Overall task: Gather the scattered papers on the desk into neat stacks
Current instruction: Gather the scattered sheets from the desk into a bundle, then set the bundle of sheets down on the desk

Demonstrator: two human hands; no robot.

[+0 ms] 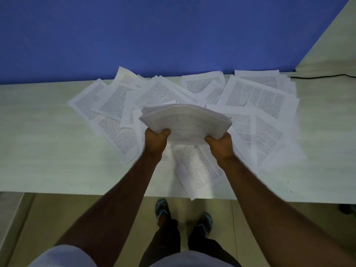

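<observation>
A flat blue partition wall (154, 35) fills the upper part of the view, standing along the far edge of a long pale wood-grain desk (42, 135) that runs from side to side. Beneath the desk's near edge lies a beige tiled floor (119, 212), where the person's feet in blue-green sandals (162, 207) stand side by side. Across the middle of the desk, many scattered white sheets of printed paper (256, 97) overlap one another at odd angles, reaching from the wall almost to the near edge, where one sheet juts slightly over it. Held above these loose pages is a thick, gathered white bundle of printed sheets (185, 120), bowed upward in the middle. The left hand (156, 139) grips the bundle's near left corner, thumb curled over the top; the right hand (219, 145) grips its near right corner the same way. The other fingers of both hands are hidden under the paper. A thin black cable (323, 75) lies on the desk at the far right.
</observation>
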